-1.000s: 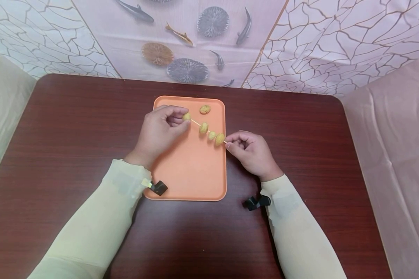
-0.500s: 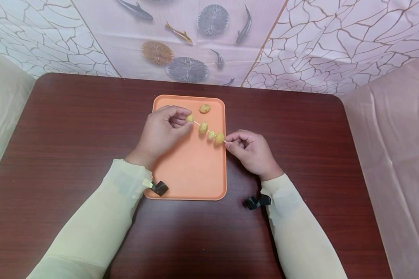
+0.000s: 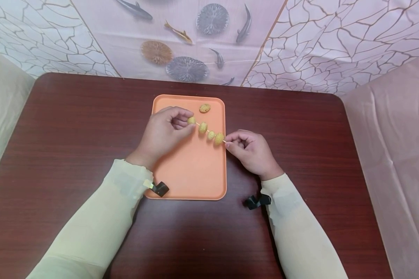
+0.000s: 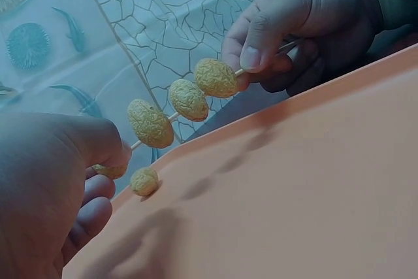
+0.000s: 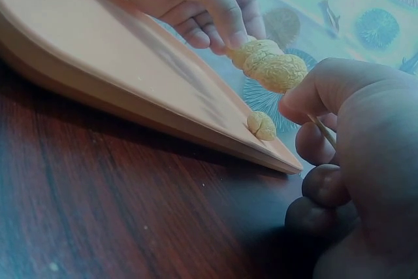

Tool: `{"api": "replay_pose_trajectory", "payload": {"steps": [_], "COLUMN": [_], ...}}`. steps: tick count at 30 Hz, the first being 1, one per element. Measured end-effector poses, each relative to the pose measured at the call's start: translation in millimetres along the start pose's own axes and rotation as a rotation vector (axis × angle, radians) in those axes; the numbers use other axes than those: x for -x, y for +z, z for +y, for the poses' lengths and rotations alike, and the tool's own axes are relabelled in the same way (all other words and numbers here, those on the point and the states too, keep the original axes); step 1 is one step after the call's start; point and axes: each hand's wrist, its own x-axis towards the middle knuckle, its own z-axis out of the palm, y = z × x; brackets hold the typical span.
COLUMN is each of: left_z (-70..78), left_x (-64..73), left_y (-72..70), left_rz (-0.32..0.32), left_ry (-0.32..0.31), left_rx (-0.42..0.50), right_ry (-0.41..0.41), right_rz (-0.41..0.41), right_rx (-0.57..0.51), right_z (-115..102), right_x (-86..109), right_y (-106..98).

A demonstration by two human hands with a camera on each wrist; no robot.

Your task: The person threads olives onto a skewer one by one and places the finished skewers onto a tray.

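Both hands hold a thin wooden skewer (image 4: 136,145) above an orange tray (image 3: 188,174). Three wrinkled yellow oval pieces, like small potatoes, sit along it: one (image 4: 151,123) apart from the left fingers, a smaller middle one (image 4: 189,100), and one (image 4: 216,78) beside the right fingertips. My left hand (image 3: 162,133) pinches another yellow piece (image 3: 191,120) at the skewer's left end, partly hidden by its fingers. At the opposite end, my right hand (image 3: 253,153) pinches the bare skewer between thumb and fingers, just past the tray's right edge. A loose yellow piece (image 3: 205,108) lies near the tray's far edge.
The tray lies on a dark reddish-brown wooden table (image 3: 300,128). A patterned cloth (image 3: 192,42) with fish prints hangs behind it. Pale fabric (image 3: 398,147) borders the table's right side. Black wrist mounts (image 3: 160,188) sit at both sleeves.
My left hand has slid slightly rightward along the skewer with its pinched piece, narrowing the gap to the neighbouring piece. The right hand has stayed nearly still.
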Motion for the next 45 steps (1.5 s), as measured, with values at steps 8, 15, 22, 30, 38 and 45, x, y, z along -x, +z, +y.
{"api": "replay_pose_trajectory", "payload": {"steps": [8,15,22,30,38,45], "left_z": [0.8,0.8,2.2,2.4,3.8,4.8], "left_x": [-0.5,0.2,0.8,-0.4,-0.1,1.0], "left_y": [1.3,1.7,1.6,2.3,2.3,3.2], "left_rz": [-0.007,-0.013,-0.016,-0.022,-0.027,-0.021], "left_ry": [0.015,0.021,0.037,0.037,0.032,0.052], "left_rx": [-0.007,-0.01,-0.02,-0.003,-0.01,-0.013], "right_ry": [-0.006,0.002,0.004,0.006,0.004,0.027], "right_rz": [-0.001,-0.008,-0.008,-0.007,-0.005,0.018], "right_rx": [0.018,0.006,0.002,0.01,0.005,0.004], "right_z": [0.0,-0.3,-0.5,-1.9,-1.5,-0.7], "right_x": [0.4,0.3,0.2,0.1,-0.4,0.3], "right_y": [-0.7,-0.7,-1.0,-1.8,-1.7,-2.3]}}
